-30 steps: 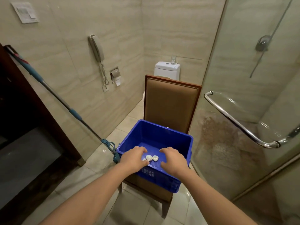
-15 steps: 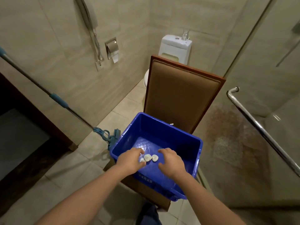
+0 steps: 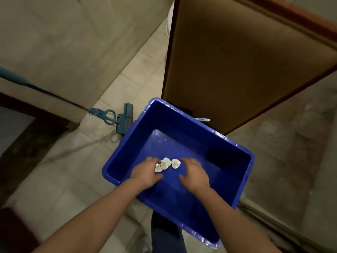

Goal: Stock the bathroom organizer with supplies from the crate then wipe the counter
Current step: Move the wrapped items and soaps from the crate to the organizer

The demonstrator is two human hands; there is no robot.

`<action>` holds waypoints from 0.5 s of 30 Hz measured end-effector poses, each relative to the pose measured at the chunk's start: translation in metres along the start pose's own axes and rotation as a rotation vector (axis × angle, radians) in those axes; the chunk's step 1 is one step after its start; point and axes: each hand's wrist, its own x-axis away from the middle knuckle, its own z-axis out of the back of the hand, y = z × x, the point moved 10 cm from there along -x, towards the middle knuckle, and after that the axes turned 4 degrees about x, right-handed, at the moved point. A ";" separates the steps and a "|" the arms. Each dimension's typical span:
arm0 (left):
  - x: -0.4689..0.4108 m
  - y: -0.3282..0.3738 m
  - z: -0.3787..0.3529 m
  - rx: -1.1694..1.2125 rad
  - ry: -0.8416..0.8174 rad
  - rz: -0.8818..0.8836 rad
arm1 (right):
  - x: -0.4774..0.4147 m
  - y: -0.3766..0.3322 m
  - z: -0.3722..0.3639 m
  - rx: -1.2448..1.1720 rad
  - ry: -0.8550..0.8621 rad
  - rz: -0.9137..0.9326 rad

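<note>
Chair back (image 3: 237, 61) behind blue crate (image 3: 191, 143), mop head (image 3: 125, 121) at its left. Three white packets (image 3: 165, 163) inside (clustered); left hand (image 3: 145, 173) pinches one, right hand (image 3: 195, 175) loose, empty.

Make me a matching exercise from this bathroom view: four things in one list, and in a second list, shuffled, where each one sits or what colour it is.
Things
1. crate
2. white packets
3. mop head
4. chair backrest

Descriptions
A. brown, upright behind the crate
B. on the floor tiles, left of the crate
C. blue and open-topped
D. on the crate's floor, between the left hand and the right hand

Pairs: 1-C, 2-D, 3-B, 4-A
</note>
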 end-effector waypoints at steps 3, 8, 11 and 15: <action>-0.028 -0.014 -0.019 0.027 -0.040 0.051 | -0.029 0.009 -0.023 -0.015 -0.049 -0.021; -0.067 -0.023 -0.045 0.072 -0.078 0.062 | -0.063 0.023 -0.056 -0.025 -0.118 -0.046; -0.086 -0.023 -0.056 0.077 -0.063 0.053 | -0.078 0.030 -0.070 -0.025 -0.144 -0.049; -0.101 -0.021 -0.068 0.023 -0.034 0.041 | -0.094 0.033 -0.083 -0.001 -0.166 -0.038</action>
